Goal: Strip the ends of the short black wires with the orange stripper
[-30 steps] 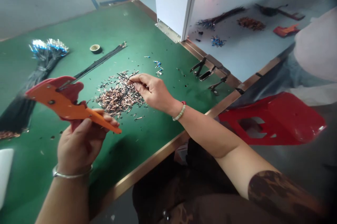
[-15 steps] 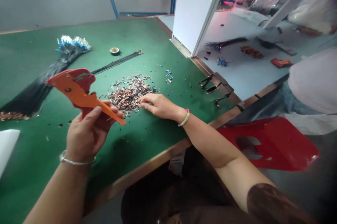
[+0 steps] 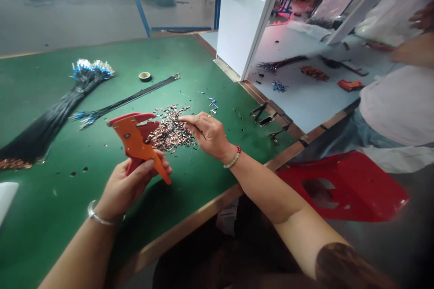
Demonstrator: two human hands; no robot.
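Note:
My left hand [image 3: 130, 187] is closed around the handles of a wire stripper [image 3: 129, 134] with an orange and red body. Its jaws point up and right, above the green table. Just to the right, my right hand [image 3: 210, 134] hovers at the edge of a pile of small wire offcuts [image 3: 169, 133], thumb and fingertips pinched together. Whatever lies between those fingertips is too small to make out. Behind the stripper lies a thin bundle of black wires [image 3: 135, 94], blue-tipped at its left end. A few loose blue terminals [image 3: 212, 102] are scattered beyond my right hand.
A thick bundle of black wires [image 3: 56, 115] with blue and white ends fills the left side. A tape roll [image 3: 145, 77] sits farther back. Black metal clamps [image 3: 273, 117] line the right edge. Past a white panel [image 3: 249, 17], another person sits near a red stool [image 3: 366, 189].
The stripper has moved right and down, towards the offcuts, and tilted more upright. My right hand has lifted slightly with its fingers pinched. The camera view has shifted a little.

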